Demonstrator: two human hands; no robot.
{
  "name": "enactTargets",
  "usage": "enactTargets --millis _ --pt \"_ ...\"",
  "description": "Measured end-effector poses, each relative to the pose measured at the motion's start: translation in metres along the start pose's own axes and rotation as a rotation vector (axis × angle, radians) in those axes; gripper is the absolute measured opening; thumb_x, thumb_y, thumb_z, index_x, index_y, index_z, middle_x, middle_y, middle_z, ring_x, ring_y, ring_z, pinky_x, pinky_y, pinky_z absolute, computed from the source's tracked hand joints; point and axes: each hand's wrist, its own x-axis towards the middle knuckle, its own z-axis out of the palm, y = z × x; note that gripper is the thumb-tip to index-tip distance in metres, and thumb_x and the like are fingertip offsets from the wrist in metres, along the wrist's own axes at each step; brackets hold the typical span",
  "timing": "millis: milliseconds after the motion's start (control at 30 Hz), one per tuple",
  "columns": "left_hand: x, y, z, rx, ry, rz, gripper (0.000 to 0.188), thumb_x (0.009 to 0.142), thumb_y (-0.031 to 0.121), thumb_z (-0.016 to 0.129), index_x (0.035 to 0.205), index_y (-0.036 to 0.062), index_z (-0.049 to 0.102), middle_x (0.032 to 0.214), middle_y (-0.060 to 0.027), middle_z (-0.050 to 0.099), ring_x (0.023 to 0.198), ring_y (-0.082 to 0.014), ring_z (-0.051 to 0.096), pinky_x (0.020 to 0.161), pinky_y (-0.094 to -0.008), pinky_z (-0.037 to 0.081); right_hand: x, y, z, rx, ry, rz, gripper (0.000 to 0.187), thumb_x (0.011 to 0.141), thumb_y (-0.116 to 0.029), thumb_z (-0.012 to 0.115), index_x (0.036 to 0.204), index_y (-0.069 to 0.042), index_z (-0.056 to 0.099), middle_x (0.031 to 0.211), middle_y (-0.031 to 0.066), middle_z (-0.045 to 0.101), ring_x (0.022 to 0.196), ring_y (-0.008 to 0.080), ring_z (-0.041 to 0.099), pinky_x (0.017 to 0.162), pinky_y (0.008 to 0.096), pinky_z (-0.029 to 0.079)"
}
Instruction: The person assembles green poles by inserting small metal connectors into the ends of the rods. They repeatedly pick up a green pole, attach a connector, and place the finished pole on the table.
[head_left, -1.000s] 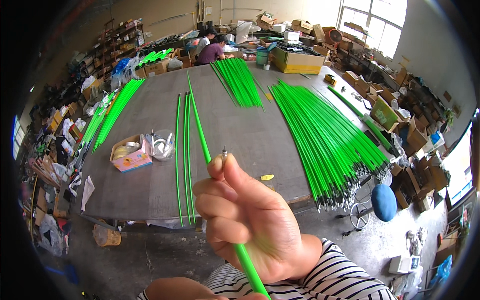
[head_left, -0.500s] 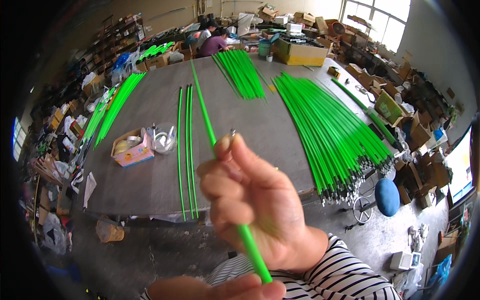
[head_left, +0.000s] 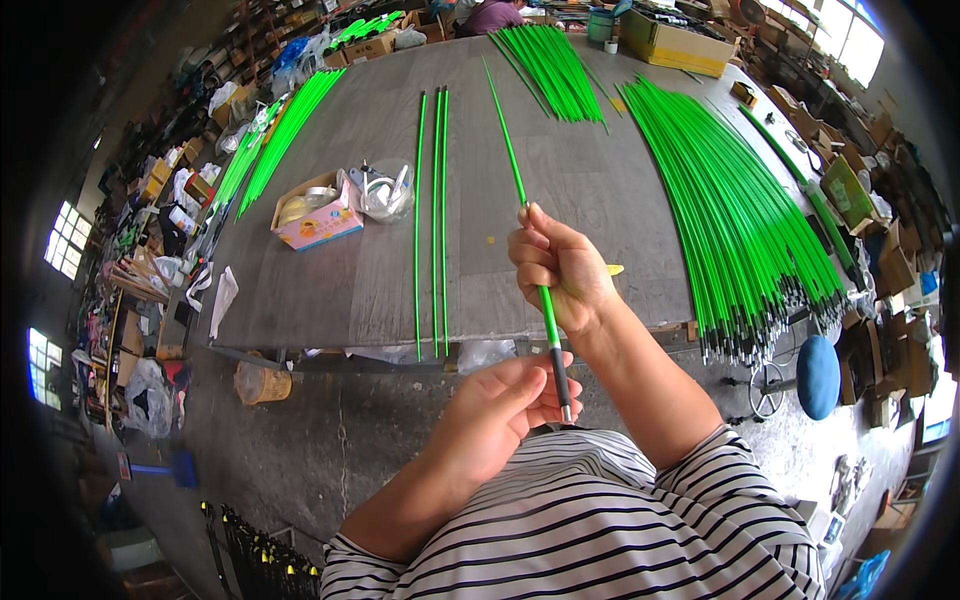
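Note:
A long, thin green rod (head_left: 549, 318) slants across the tabletop in front of me, with a black sleeve and a silver metal tip at its near end. Partway up, my right hand (head_left: 562, 268) has its fingers wrapped round the green shaft. Its thumb and forefinger meet at the top, and whether a small part sits between them I cannot make out. Around the black end is my left hand (head_left: 495, 405), thumb on one side and fingers behind the sleeve. Three similar green rods (head_left: 436, 230) lie to the left of my hands.
A large fan of green rods (head_left: 735, 210) covers the table's right side; another bundle (head_left: 550, 75) lies at the back, more (head_left: 290, 140) at the left. A pink box (head_left: 322, 226) and a clear bag (head_left: 388, 192) stand left of centre. A blue stool (head_left: 818, 377) is at right.
My view has tipped downward. Both hands now appear smaller and farther from the camera, and the rod's black end with its metal tip has come into sight at my left hand.

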Motion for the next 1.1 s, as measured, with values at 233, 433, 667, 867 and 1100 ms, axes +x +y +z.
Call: enactTargets --millis 233,433,667,867,1100 --pt "0.020 -0.020 -0.018 -0.086 0.108 -0.079 0.027 0.085 0.012 0.048 0.106 -0.0039 0.051 0.083 -0.0098 0.058 0.074 -0.0193 0.054 0.072 -0.0311 0.043 0.009 0.002 -0.034 -0.082 -0.089 0.070 0.011 0.086 -0.015 0.048 0.083 -0.005 0.045 0.063 -0.0038 0.032 0.049 0.0033 0.025 0.037 0.0159 0.020" --pt "0.052 -0.042 -0.053 0.086 0.184 -0.087 0.023 0.084 0.008 0.049 0.102 -0.0056 0.053 0.078 -0.0079 0.056 0.071 -0.0174 0.054 0.070 -0.0277 0.044 -0.002 -0.006 -0.075 -0.539 0.272 -0.201 0.015 0.085 -0.018 0.051 0.091 -0.004 0.049 0.075 0.0010 0.049 0.071 0.0095 0.048 0.066 0.0233 0.039" --pt "0.094 -0.100 -0.129 0.347 0.356 -0.091 0.020 0.081 0.006 0.053 0.099 -0.0037 0.054 0.078 -0.0064 0.059 0.067 -0.0127 0.057 0.062 -0.0243 0.047 -0.071 -0.010 -0.178 -0.753 0.566 -0.205 0.021 0.087 -0.024 0.047 0.076 -0.006 0.049 0.067 0.0025 0.048 0.062 0.0104 0.047 0.060 0.0230 0.039" --pt "0.113 -0.131 -0.172 0.407 0.436 -0.173 0.023 0.085 0.011 0.048 0.106 0.0022 0.049 0.081 -0.0101 0.059 0.069 -0.0191 0.059 0.063 -0.0302 0.050 -0.114 0.011 -0.212 -0.663 0.657 -0.085 0.029 0.088 -0.026 0.044 0.066 -0.008 0.045 0.055 0.0002 0.040 0.049 0.0097 0.038 0.046 0.0229 0.032" --pt "0.117 -0.123 -0.181 0.243 0.260 -0.346 0.038 0.086 0.009 0.045 0.123 0.0119 0.036 0.088 -0.0133 0.057 0.079 -0.0234 0.059 0.071 -0.0342 0.049 -0.130 0.019 -0.212 -0.584 0.712 -0.091 0.026 0.089 -0.025 0.044 0.071 -0.006 0.046 0.060 0.0001 0.043 0.052 0.0092 0.039 0.048 0.0222 0.034"
